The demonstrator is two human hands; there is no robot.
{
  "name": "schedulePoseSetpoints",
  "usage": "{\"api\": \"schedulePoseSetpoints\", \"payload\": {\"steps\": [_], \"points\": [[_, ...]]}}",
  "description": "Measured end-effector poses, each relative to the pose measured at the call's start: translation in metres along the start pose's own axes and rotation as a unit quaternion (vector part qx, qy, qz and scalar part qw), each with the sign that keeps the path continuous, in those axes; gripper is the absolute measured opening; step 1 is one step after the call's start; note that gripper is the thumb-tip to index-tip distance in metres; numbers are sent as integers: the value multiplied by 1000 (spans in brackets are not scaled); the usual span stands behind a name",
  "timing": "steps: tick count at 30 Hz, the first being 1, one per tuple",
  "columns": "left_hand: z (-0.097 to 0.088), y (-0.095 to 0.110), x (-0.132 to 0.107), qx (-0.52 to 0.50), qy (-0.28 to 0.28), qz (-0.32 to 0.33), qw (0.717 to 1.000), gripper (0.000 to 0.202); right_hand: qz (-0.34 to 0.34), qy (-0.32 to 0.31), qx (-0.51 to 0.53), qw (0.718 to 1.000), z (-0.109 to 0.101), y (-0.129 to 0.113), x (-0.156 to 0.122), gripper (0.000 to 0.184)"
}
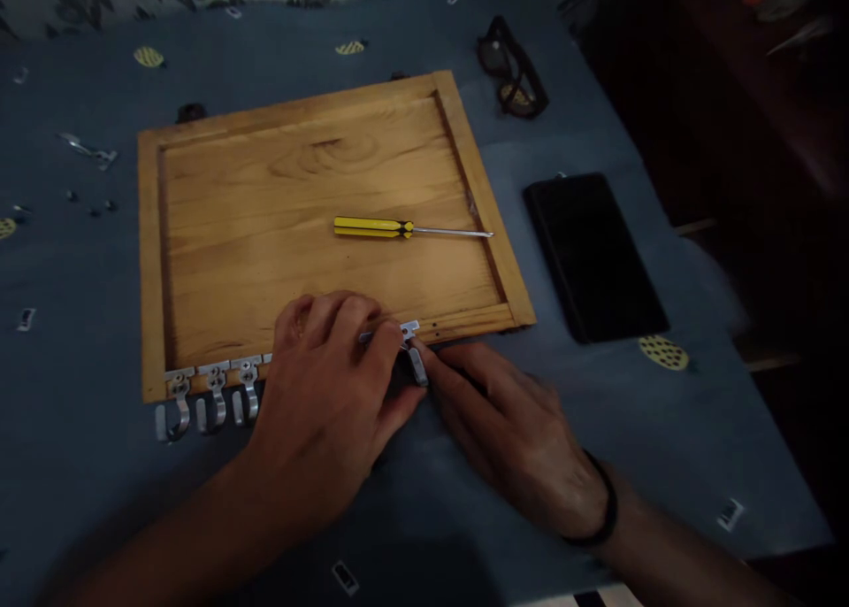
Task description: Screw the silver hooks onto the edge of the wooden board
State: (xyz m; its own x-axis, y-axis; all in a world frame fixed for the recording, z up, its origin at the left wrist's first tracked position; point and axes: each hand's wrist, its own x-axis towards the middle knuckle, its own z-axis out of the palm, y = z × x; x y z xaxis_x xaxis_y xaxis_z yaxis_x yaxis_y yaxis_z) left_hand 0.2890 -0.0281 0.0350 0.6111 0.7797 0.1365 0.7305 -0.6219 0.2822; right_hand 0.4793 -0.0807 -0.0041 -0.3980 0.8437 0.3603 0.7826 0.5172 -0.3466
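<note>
A framed wooden board [252, 235] lies on the blue cloth, with several silver metal hooks [213, 399] along its front edge. My left hand [325, 386] reaches over that edge, thumb and index finger closed around another metal hook [417, 364]. The plate of this hook rests against the front rail, near two small dark holes to its right. From the right, my right hand [510, 430] has its fingers together, their tips at the same hook; part of that grip is hidden. A yellow-handled screwdriver [375, 227] lies on the board, its tip over the right rail.
Right of the board lie a dark phone or tablet [597, 257] and dark-framed glasses [512, 67]. A loose metal hook [89, 151] and several small dark screws [93, 211] are on the cloth at left. The table's right edge [669, 209] drops into darkness.
</note>
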Motion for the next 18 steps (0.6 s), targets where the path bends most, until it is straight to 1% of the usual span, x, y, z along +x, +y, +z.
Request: {"api": "schedulePoseSetpoints", "payload": {"steps": [5, 9, 13, 18], "points": [[1, 1, 1, 18, 2, -4, 1000, 19, -9, 8, -20, 1000, 0, -1, 2, 28], [2, 2, 0, 23, 2, -4, 1000, 30, -10, 11, -28, 1000, -1, -1, 1, 28], [0, 0, 0, -5, -4, -12, 1000, 34, -12, 9, -18, 1000, -1, 1, 0, 29], [-7, -5, 1, -38, -33, -20, 999, 38, -4, 7, 1, 1000, 0, 1, 0, 36]]}}
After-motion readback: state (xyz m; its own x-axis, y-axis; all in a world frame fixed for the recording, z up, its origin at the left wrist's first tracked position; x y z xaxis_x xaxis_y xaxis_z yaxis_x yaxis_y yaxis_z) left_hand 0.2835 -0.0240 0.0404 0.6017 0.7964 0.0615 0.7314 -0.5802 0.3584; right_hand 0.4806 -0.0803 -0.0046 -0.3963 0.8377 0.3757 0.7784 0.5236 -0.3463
